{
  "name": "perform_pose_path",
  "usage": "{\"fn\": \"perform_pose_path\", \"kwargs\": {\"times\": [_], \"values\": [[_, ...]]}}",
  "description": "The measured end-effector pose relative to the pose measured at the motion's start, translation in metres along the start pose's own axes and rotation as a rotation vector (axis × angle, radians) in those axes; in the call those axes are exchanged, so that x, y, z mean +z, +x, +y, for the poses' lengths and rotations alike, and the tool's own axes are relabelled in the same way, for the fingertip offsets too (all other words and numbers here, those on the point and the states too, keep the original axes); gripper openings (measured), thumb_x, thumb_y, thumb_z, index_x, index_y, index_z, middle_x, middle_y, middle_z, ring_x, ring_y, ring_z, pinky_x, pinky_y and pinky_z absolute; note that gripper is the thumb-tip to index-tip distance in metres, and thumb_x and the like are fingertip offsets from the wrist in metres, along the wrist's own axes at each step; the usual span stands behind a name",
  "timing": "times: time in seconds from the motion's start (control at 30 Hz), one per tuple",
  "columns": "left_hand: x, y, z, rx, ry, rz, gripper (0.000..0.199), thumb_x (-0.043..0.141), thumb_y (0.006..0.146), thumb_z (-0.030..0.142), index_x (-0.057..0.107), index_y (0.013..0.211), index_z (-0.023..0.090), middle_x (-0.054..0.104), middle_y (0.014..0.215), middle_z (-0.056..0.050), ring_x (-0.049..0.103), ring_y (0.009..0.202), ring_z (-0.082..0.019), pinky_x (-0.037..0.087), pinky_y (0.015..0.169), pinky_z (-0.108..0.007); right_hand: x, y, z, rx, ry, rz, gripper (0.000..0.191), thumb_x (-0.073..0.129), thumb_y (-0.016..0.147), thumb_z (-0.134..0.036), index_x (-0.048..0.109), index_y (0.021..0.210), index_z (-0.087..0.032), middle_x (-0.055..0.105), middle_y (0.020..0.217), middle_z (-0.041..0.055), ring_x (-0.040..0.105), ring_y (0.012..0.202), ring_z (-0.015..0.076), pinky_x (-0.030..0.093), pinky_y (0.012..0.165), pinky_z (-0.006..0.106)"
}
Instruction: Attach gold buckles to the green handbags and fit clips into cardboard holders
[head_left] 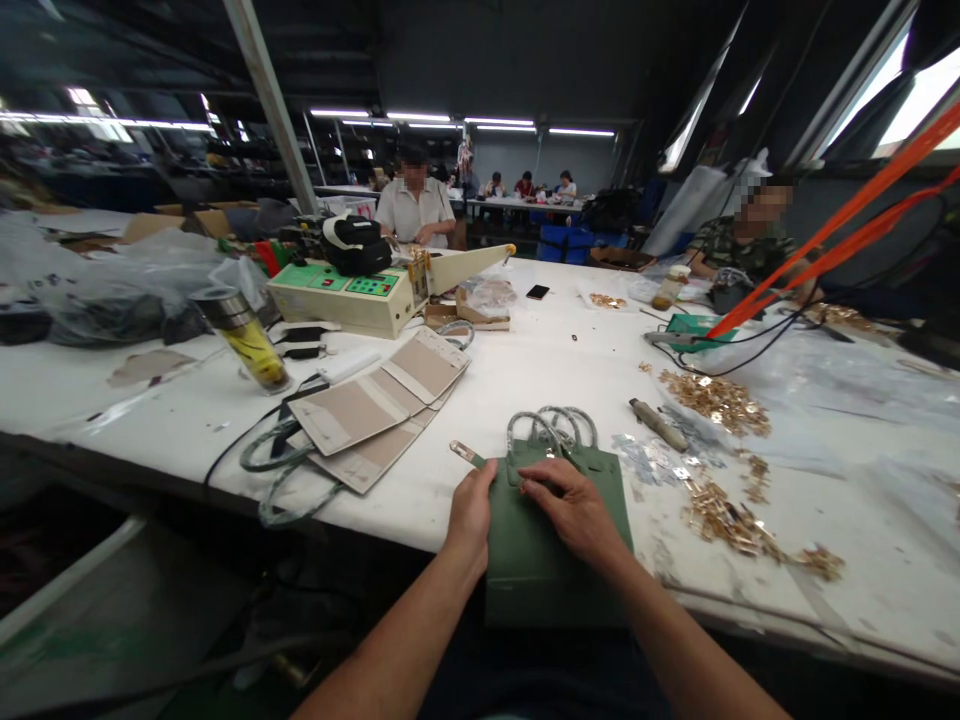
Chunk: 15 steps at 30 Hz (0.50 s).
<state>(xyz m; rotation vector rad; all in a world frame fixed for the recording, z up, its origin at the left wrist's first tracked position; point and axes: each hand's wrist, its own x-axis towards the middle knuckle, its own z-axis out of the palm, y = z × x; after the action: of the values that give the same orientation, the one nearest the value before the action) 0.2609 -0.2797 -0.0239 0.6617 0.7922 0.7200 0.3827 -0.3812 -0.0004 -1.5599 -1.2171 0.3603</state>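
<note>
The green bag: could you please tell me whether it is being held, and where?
The left hand holds the green bag by its upper left edge; the right hand is over its front, grip unclear.

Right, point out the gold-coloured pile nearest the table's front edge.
The long, straggling pile to the right of the right hand. It reaches closest to that edge; the other gold-coloured piles lie farther back.

Fingers [543,485] on green bag [529,565], seemingly pinching.
</note>
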Motion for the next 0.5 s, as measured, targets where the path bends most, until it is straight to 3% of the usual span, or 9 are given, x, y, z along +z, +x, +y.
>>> {"fn": "perform_pose_path", "kwargs": {"times": [0.2, 0.3, 0.5], "values": [[0.000, -0.003, 0.001, 0.041, -0.020, 0.072, 0.040, 0.082, 0.065, 0.048, 0.066, 0.081, 0.015, 0.069, 0.071, -0.004, 0.065, 0.064, -0.020, 0.053, 0.062, -0.031, -0.008, -0.003, 0.009, -0.062, -0.208, -0.003, 0.011, 0.069, 0.091, -0.034, 0.078, 0.092, -0.027, 0.068, 0.092, 0.0050, 0.063, 0.093, 0.0247, 0.049, 0.084, 0.037], [0.003, -0.007, 0.004, 0.062, -0.022, 0.077, 0.036, 0.081, 0.067, 0.046, 0.066, 0.081, 0.016, 0.070, 0.070, -0.003, 0.063, 0.060, -0.019, 0.052, 0.061, -0.030, -0.015, -0.005, 0.008, -0.018, -0.322, -0.022, 0.013, 0.069, 0.091, -0.036, 0.079, 0.093, -0.029, 0.068, 0.084, 0.0032, 0.064, 0.084, 0.0234, 0.048, 0.075, 0.035], [0.006, -0.013, 0.005, 0.100, -0.034, 0.074, 0.032, 0.079, 0.071, 0.043, 0.067, 0.085, 0.016, 0.069, 0.069, -0.001, 0.062, 0.058, -0.017, 0.054, 0.066, -0.032, -0.008, -0.007, -0.009, 0.112, -0.317, -0.065, 0.013, 0.066, 0.090, -0.035, 0.077, 0.094, -0.027, 0.075, 0.089, -0.0002, 0.068, 0.078, 0.0205, 0.049, 0.073, 0.032]]}}
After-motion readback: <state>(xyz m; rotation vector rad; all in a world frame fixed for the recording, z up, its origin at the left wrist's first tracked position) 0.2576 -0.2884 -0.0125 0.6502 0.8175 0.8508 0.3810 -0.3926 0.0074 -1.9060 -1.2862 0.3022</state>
